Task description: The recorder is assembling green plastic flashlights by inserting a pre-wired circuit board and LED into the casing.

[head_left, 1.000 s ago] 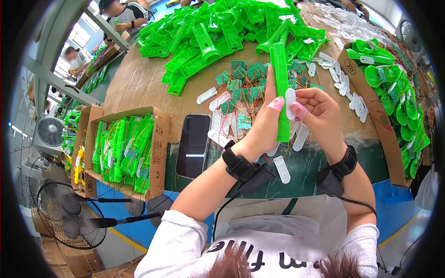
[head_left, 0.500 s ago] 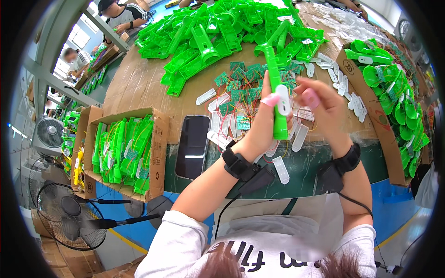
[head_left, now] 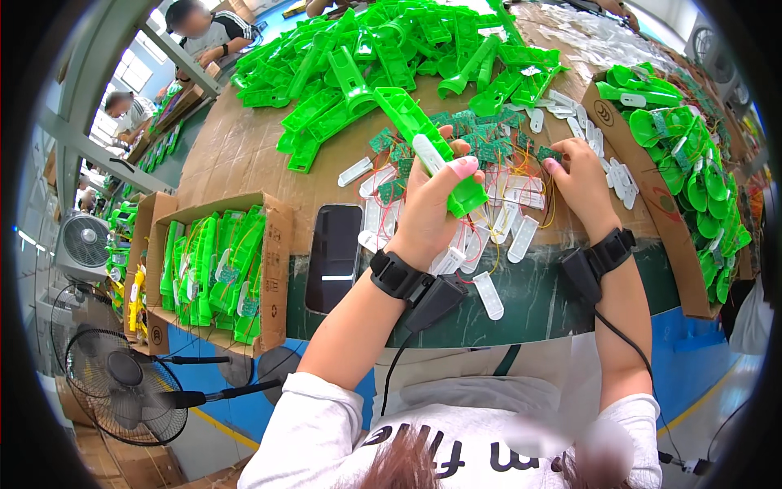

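Note:
My left hand (head_left: 432, 200) is closed round a long green plastic housing half (head_left: 401, 112), its hollow inside facing up. A white oval plastic cover (head_left: 427, 152) sits against the housing's side by my fingers. To the right, my right hand (head_left: 585, 186) pinches a small green circuit board (head_left: 548, 152) at its edge, between thumb and fingertips. Red and yellow wires trail near this board. Between my hands lies a heap of similar circuit boards (head_left: 486, 133) with tangled wires. White plastic strips (head_left: 522, 239) lie below the wires, nearer to me.
A large pile of green housings (head_left: 326, 81) covers the far table. Cardboard boxes of green parts stand at left (head_left: 275, 277) and right (head_left: 660, 204). A dark phone (head_left: 334, 259) lies left of my left forearm. A black fan (head_left: 124, 383) stands beyond the table's left side.
My left hand has tilted the green housing to the left, turning its hollow side up. My right hand has moved away from it, down to the circuit boards, and taken hold of one.

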`<state>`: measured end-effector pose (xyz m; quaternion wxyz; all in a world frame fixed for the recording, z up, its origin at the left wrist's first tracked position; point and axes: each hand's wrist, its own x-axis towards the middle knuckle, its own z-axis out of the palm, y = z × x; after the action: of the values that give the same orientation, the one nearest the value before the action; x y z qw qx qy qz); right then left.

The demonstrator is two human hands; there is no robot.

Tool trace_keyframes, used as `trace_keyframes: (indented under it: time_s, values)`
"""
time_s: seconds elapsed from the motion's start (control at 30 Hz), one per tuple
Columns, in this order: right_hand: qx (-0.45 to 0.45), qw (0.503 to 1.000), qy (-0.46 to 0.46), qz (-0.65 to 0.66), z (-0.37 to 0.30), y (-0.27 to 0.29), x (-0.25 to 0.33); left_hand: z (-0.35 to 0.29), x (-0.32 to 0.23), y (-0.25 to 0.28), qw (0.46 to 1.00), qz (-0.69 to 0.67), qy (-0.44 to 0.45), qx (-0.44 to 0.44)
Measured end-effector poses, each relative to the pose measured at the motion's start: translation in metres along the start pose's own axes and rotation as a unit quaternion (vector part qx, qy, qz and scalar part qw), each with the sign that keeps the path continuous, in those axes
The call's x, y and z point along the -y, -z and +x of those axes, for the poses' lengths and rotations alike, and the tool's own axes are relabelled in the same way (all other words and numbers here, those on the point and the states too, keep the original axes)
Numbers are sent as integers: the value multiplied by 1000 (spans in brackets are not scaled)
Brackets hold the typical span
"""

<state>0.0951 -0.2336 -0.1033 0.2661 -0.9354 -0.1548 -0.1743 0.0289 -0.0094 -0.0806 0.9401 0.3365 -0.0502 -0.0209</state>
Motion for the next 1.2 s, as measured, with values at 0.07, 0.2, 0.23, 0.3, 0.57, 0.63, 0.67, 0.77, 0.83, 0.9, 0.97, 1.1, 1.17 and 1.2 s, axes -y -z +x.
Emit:
trace_keyframes:
  time_s: [0.07, 0.2, 0.23, 0.3, 0.57, 0.63, 0.67, 0.77, 0.83, 0.9, 0.97, 1.1, 1.17, 1.2]
  values:
    - [-6, 995, -52, 85, 3, 12, 15, -4, -3, -5, 998, 62, -5, -27]
    - [-73, 890, -44, 448, 6, 21, 25, -1, 0, -6, 998, 45, -48, -1]
    - [-52, 848, -41, 525, 5, 27, 32, -1, 1, -7, 990, 110, -85, -12]
    - [-26, 806, -50, 590, -1, 27, 41, -1, 2, -8, 977, 174, -123, -24]
    - [90, 761, -58, 640, -14, 15, 62, -8, 4, -17, 964, 233, -107, 64]
    - [88, 761, -58, 640, -14, 14, 63, -9, 3, -18, 964, 237, -100, 66]
    - [86, 761, -57, 640, -14, 14, 63, -9, 2, -18, 965, 238, -94, 64]
    - [94, 766, -59, 634, -14, 15, 61, -10, 2, -18, 966, 235, -83, 61]
    - [93, 768, -65, 630, -14, 17, 63, -10, 2, -19, 968, 231, -77, 61]
    - [92, 771, -71, 626, -14, 17, 63, -10, 2, -19, 963, 250, -76, 59]
    - [93, 778, -69, 617, -13, 15, 60, -11, 2, -17, 970, 227, -63, 56]
    - [83, 773, -80, 623, -12, 16, 55, -10, 4, -17, 988, 147, -9, 45]
    - [77, 778, -83, 619, -12, 17, 55, -10, 4, -15, 991, 130, 0, 43]
    - [77, 777, -83, 619, -12, 17, 55, -10, 4, -14, 993, 112, 10, 41]
